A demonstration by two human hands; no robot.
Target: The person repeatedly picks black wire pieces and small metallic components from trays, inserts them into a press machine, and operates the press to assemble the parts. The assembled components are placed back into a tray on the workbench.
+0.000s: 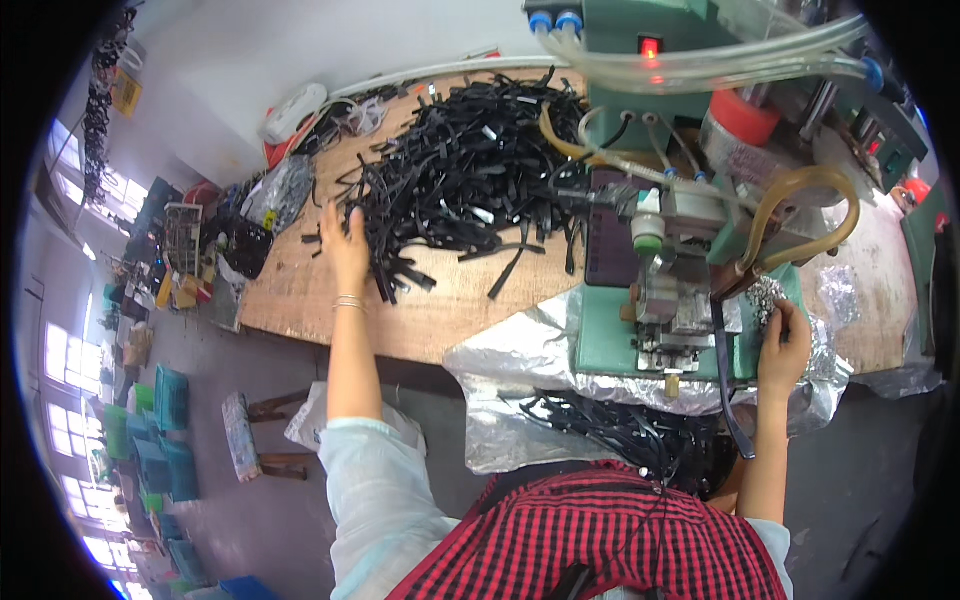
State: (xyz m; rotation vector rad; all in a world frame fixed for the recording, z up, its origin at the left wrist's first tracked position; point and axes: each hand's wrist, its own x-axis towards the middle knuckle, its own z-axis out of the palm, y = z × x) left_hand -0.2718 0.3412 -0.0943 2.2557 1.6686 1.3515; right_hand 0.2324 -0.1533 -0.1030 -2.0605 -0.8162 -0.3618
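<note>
My left hand [346, 252] reaches out with its fingers spread at the left edge of a large heap of black eyeglass temples [455, 165]. It holds nothing. On the right, my right hand [786, 352] has its fingertips drawn together beside a small pile of tiny silvery metal parts [766, 296]; what they pinch, if anything, is too small to make out. Left of that hand, a dark eyeglass temple [724, 375] hangs down from the green bench machine [672, 300], its curved tip past the table's front edge.
Clear hoses [700, 70] and a looped amber tube [850, 190] run about the machine. Foil [520, 330] covers the table's front edge. More black temples [640, 430] lie below it, near my lap. A wooden stool [240, 435] stands on the floor at left, with teal crates [170, 400] beyond.
</note>
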